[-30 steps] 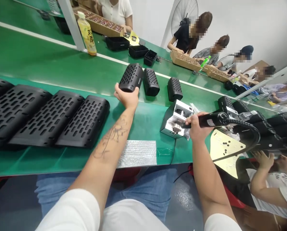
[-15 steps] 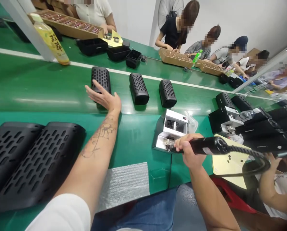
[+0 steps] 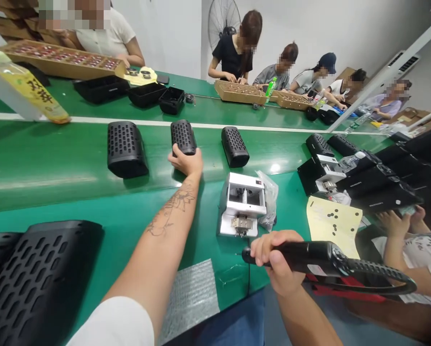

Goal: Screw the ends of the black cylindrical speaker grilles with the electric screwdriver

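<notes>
My left hand [image 3: 187, 161] grips the near end of a black perforated speaker housing [image 3: 183, 135], the middle one of three on the green belt. Its fingers curl around the edge, thumb on the left side. A second housing [image 3: 125, 149] sits to the left and a third housing [image 3: 234, 146] to the right, both untouched. In my right hand [image 3: 278, 259] is a black corded electric screwdriver [image 3: 307, 254], held level with its thin bit pointing left. Just beyond the bit stands a white screw feeder [image 3: 242, 204] with a metal outlet at its front.
Large perforated housings [image 3: 42, 269] fill the near left. A bubble-wrap sheet [image 3: 194, 290] lies in front of me. Yellow paper [image 3: 333, 226] with small black dots, a second feeder [image 3: 322, 175] and a neighbour's hands [image 3: 399, 221] are on the right. A drink bottle [image 3: 31, 89] leans at far left.
My left hand has gone from the left housing to the middle one and closed on it. The screwdriver has drawn back from the feeder's outlet toward me. The view has shifted.
</notes>
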The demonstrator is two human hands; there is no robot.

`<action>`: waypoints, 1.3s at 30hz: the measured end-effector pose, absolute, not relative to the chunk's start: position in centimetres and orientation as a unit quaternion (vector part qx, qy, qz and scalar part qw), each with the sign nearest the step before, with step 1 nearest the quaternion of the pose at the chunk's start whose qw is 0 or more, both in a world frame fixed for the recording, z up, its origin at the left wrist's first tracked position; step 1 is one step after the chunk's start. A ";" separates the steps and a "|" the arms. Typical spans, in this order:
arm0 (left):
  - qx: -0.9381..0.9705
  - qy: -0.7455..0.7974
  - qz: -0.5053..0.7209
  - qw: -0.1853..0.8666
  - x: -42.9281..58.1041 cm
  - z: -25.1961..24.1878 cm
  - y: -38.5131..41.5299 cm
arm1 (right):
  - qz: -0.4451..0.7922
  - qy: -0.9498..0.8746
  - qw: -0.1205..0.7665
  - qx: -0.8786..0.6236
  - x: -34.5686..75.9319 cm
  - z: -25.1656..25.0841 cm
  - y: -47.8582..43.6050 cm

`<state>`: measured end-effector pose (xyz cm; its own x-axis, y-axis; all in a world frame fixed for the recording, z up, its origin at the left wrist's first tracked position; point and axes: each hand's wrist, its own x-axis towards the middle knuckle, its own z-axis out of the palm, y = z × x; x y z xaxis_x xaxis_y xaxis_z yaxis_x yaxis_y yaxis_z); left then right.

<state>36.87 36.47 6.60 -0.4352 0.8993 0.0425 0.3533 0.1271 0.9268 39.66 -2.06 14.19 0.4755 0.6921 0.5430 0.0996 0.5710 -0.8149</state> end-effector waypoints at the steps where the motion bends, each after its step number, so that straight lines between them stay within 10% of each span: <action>1: 0.437 0.695 0.488 0.298 35.5 7.2 36.2 | 0.181 -0.469 0.759 -0.414 39.6 14.4 -2.3; 14: 0.756 0.427 0.420 0.265 -0.1 4.9 3.5 | 0.208 -0.476 0.786 -0.335 37.7 17.9 -9.1; 39: 0.853 0.219 0.344 0.327 -3.3 1.1 2.4 | 0.264 -0.563 0.703 -0.347 30.4 14.5 -8.2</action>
<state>-3.32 2.35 1.09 0.6680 0.5979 0.4430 0.1477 -0.6900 0.7086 30.45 -8.23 14.53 0.2274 0.7614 0.6071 0.0184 0.6200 -0.7844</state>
